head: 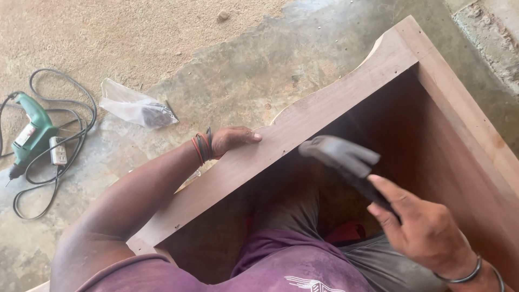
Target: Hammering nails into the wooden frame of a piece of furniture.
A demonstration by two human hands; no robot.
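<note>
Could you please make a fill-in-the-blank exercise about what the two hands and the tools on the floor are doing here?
1. The right hand grips a ____, blurred, over the open wooden frame.
2. The left hand rests on the frame's ____ board.
3. The green electric drill lies on the ____, its cable looped around it.
4. Between the drill and the left hand lies a clear plastic ____.

Missing words: hammer; front; floor; bag

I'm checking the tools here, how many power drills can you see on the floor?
1. The green power drill lies on the concrete floor at far left, its black cord looped around it, left of a clear plastic bag. Others could be hidden behind the wooden cabinet.
</note>
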